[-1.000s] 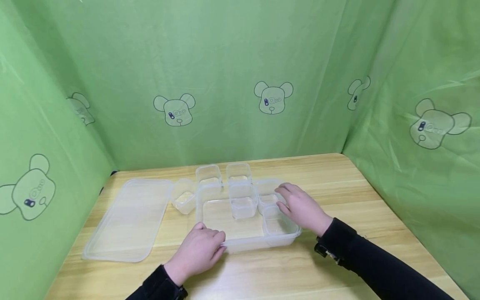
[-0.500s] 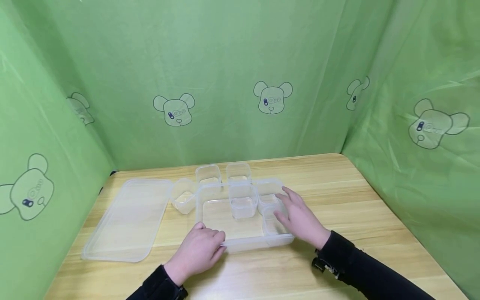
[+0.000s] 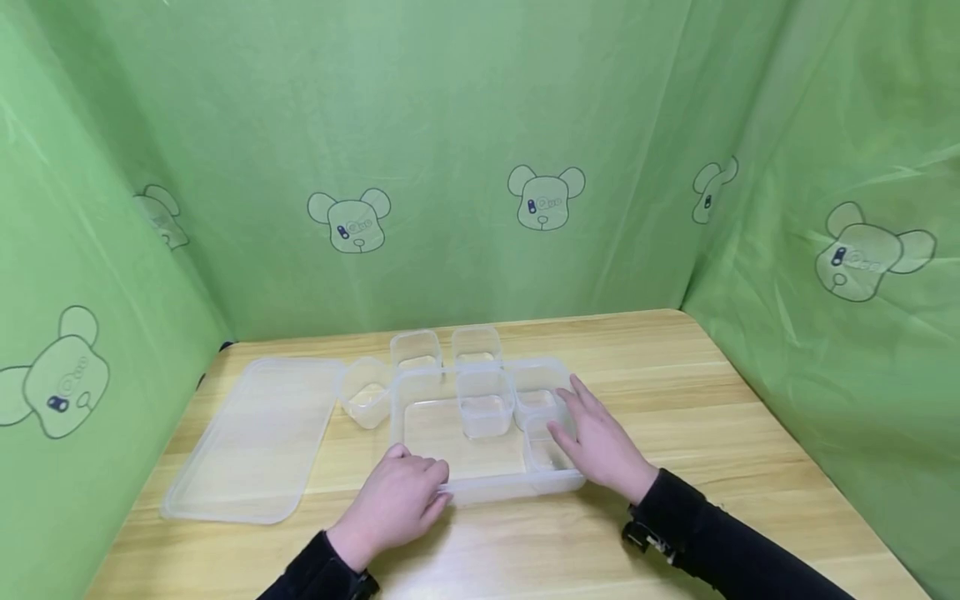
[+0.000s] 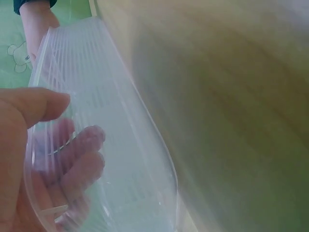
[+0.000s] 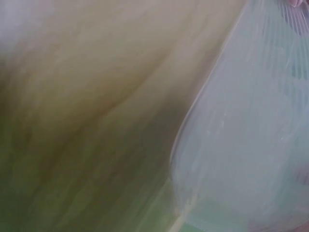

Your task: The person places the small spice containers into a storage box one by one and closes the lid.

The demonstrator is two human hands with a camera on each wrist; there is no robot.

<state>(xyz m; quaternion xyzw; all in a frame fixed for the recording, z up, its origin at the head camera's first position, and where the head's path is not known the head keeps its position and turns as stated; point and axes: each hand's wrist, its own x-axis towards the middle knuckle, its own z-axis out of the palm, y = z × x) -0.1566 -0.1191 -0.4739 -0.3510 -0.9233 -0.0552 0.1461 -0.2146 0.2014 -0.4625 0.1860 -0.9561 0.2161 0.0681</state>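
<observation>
A large clear plastic box lies lengthwise before me, its ribbed wall filling much of the left wrist view. My left hand grips its near wall toward the left corner; in the left wrist view the thumb is outside and the fingers show through the plastic. My right hand rests over the box's right side with fingers extended, covering part of the rim. Inside the box stand three small clear containers: a middle one, a back right one and a front right one, partly hidden by my right hand.
Left of the box, a clear flat lid lies on the wooden table. Another small container stands between lid and box. Two more, a left one and a right one, stand behind. Green curtains surround the table.
My right hand has shifted slightly left and down, its fingers spreading more, and now covers the box's right near corner. The left hand keeps its grip; box and containers look almost unmoved.
</observation>
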